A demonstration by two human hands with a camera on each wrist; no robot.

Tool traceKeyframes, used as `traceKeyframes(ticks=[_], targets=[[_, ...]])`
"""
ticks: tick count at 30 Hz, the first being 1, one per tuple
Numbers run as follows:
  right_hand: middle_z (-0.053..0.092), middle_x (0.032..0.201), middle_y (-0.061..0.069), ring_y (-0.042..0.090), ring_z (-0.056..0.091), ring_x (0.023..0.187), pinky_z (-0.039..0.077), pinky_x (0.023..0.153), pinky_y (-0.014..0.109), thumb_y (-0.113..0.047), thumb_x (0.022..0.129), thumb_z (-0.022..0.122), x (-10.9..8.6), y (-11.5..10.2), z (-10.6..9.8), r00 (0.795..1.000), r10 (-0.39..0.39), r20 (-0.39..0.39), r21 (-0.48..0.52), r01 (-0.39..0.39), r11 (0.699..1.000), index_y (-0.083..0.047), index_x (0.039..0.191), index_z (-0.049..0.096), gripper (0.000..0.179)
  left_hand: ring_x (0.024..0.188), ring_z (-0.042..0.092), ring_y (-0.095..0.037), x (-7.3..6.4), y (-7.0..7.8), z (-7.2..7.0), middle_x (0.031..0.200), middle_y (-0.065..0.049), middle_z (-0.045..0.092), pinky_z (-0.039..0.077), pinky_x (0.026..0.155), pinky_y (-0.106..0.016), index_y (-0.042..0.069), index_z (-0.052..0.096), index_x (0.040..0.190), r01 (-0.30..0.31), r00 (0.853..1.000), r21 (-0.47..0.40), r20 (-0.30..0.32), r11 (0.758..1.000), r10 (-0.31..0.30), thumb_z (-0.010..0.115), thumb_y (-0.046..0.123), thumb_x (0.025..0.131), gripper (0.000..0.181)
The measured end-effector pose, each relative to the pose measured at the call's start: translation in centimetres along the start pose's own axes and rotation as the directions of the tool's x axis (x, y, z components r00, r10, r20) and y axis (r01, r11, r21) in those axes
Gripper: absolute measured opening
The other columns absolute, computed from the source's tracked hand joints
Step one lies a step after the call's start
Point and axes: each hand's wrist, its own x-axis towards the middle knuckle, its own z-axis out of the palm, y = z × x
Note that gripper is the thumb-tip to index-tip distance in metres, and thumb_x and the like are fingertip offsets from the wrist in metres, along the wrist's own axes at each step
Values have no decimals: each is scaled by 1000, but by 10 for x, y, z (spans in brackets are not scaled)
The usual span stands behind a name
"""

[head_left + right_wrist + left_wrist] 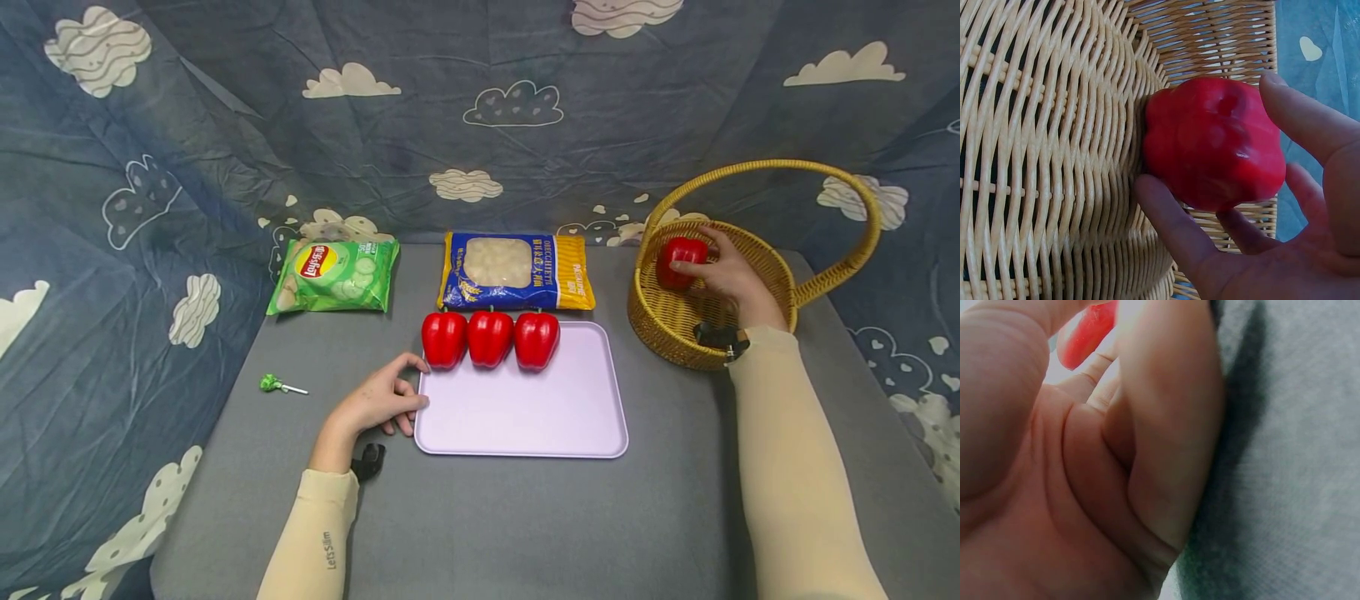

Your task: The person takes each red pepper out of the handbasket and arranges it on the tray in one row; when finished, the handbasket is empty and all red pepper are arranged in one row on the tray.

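Inside the wicker basket (pixel 678 346), my right hand (pixel 731 275) grips a red bell pepper (pixel 681 262) near the left wall. In the right wrist view, thumb and fingers surround the pepper (pixel 1213 144), which sits close against the woven side. My left hand (pixel 378 396) holds the left edge of a lilac tray (pixel 525 417), thumb and index finger at the rim. Three more red bell peppers stand in a row along the tray's back edge: left (pixel 444 340), middle (pixel 491 339) and right (pixel 537 342). The left wrist view is mostly bent fingers and palm.
Behind the tray lies a blue and yellow pasta bag (pixel 517 271). A green chip bag (pixel 337 275) is at the back left, with a green lollipop (pixel 281 384) in front of it. The basket's tall handle (pixel 765 165) arches over its opening. Cloud-patterned cloth (pixel 420 142) hangs behind.
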Motion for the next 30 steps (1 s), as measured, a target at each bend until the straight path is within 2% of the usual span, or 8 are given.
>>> traceKeyframes(ticks=[12, 30], targets=[[2, 175, 29, 55, 20, 158, 39, 117, 64, -26, 104, 68, 2, 0, 3, 1000, -8, -23, 47, 9, 999, -32, 171, 3, 94, 59, 73, -20, 0, 1, 0, 78, -7, 73, 51, 50, -30, 20, 50, 136, 10, 1000, 10, -2, 1000, -10, 76, 23, 97, 47], [7, 176, 27, 53, 25, 156, 43, 115, 63, -16, 107, 62, 3, 3, 4, 999, -2, -41, 1, 2, 1000, -25, 172, 11, 82, 57, 73, -20, -1, 1, 0, 76, -6, 72, 51, 49, -29, 19, 50, 135, -1, 1000, 1, 1, 1000, 1, 76, 22, 97, 47]])
